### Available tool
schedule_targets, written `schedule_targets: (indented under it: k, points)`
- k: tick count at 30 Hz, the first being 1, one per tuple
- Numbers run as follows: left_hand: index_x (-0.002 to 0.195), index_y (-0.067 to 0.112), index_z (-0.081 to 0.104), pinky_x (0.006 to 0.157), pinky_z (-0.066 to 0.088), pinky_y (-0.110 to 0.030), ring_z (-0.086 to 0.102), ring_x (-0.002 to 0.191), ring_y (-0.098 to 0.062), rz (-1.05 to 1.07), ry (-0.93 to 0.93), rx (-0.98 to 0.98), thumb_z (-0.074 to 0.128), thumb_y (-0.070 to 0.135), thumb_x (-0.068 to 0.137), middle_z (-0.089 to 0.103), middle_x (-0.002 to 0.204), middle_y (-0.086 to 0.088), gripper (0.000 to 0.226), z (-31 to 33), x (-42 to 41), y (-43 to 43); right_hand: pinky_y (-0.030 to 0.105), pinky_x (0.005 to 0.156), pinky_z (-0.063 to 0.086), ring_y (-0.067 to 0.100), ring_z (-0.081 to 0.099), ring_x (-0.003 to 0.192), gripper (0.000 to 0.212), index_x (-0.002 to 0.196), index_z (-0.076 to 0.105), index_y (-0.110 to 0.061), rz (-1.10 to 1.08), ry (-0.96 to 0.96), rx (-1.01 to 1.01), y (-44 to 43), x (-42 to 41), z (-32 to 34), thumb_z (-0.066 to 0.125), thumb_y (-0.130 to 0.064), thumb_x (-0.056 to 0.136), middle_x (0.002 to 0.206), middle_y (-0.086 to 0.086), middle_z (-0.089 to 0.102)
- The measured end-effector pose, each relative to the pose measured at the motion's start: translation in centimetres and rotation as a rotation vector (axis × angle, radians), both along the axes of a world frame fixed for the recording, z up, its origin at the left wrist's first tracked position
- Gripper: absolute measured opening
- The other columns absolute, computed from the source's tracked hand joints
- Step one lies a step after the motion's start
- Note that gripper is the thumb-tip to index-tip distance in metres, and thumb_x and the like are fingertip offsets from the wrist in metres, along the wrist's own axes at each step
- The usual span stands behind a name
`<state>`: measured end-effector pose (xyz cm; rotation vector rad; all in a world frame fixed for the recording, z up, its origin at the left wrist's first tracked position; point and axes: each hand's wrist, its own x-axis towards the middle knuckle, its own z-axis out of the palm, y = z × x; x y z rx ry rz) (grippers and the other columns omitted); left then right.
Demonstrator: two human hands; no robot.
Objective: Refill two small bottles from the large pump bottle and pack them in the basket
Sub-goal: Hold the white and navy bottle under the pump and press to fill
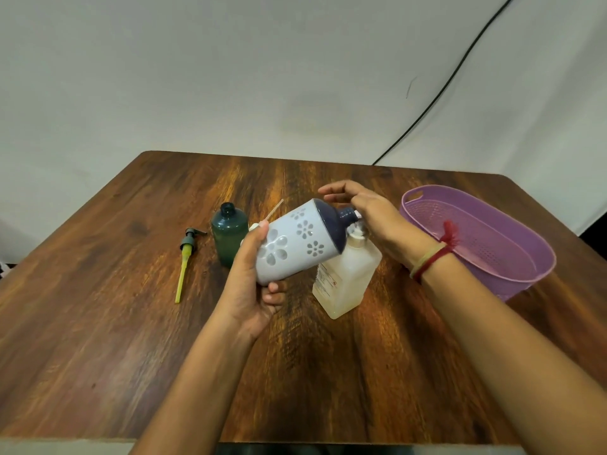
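Holding the floral bottle (295,241) at centre frame, the left hand (253,277) gripped its lower body, fingers curled under the base and thumb across the front. The bottle was tilted, with its dark blue neck pointing right and meeting the top of the large pump bottle (345,277). The right hand (368,208) lay spread over that pump top with its fingers fairly straight. Whether it was pressing could not be told.

The large pump bottle stood upright on the surface (131,323), just right of centre. It was translucent, with pale liquid low in it.

The green bottle (229,239) stood uncapped left of centre, partly behind the left hand. A detached pump (188,254) with a yellow dip tube lay further left. The purple basket (443,218) sat at right with nothing visible in it.

A thin pale tube (275,210) showed behind the floral bottle. Its origin was unclear.

Handling judgement:
- The floral bottle looked glazed and rigid, so it was likely slippery and breakable. A full wrap around the belly is better than a hold on the narrow neck.
- The large bottle looked light and near empty, so it could tip under a sideways push. Pressing should go straight down.
- Neither small bottle was packed yet.
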<state>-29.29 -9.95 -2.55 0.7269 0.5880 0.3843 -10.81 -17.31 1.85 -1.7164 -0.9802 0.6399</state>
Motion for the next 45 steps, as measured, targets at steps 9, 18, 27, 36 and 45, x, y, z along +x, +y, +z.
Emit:
schedule_targets:
  k: [9,18,27,36,45]
  points:
    - [0.095,0.016,0.062,0.031,0.027,-0.009,0.035,0.034,-0.003,0.011,-0.001,0.019,0.058,0.053,0.081,0.059,0.073,-0.002,0.040,0.4,-0.5,-0.1,0.037,0.102,0.040,0.018,0.046,0.122,0.044,0.095,0.060,-0.027,-0.041,-0.021,-0.045,0.6,0.0,0.6,0.029,0.003,0.090,0.126,0.005,0.052]
    - [0.094,0.017,0.062,0.030,0.027,-0.009,0.034,0.033,-0.002,0.020,-0.002,0.011,0.056,0.054,0.083,0.059,0.068,-0.001,0.039,-0.3,-0.4,-0.2,0.024,0.085,0.046,0.014,0.056,0.102,0.037,0.104,0.061,-0.011,-0.004,0.005,0.016,0.2,-0.6,-0.1,0.028,0.002,0.092,0.110,0.004,0.060]
    - [0.094,0.017,0.061,0.029,0.028,-0.010,0.035,0.034,-0.003,0.020,-0.025,0.033,0.061,0.053,0.074,0.058,0.070,-0.001,0.041,0.2,-0.2,-0.1,0.024,0.081,0.047,0.015,0.056,0.101,0.037,0.108,0.061,-0.009,0.016,0.016,-0.073,0.1,-0.2,1.3,0.029,0.003,0.091,0.112,0.007,0.060]
    - [0.091,0.016,0.062,0.029,0.028,-0.010,0.035,0.033,-0.003,0.020,-0.002,0.035,0.056,0.052,0.084,0.059,0.070,-0.003,0.037,0.2,-0.2,-0.1,0.004,0.059,0.045,0.006,0.052,0.086,0.036,0.113,0.057,0.003,-0.042,0.003,-0.024,0.3,-0.9,0.4,0.029,0.006,0.091,0.106,0.008,0.056]
    - [0.092,0.017,0.063,0.030,0.029,-0.009,0.036,0.034,-0.002,0.000,-0.011,0.029,0.057,0.053,0.083,0.059,0.070,-0.002,0.038,0.2,0.1,-0.2,0.004,0.058,0.045,0.006,0.053,0.085,0.032,0.110,0.060,-0.002,-0.042,-0.012,-0.031,-0.1,-0.6,0.4,0.032,-0.002,0.095,0.097,-0.001,0.058]
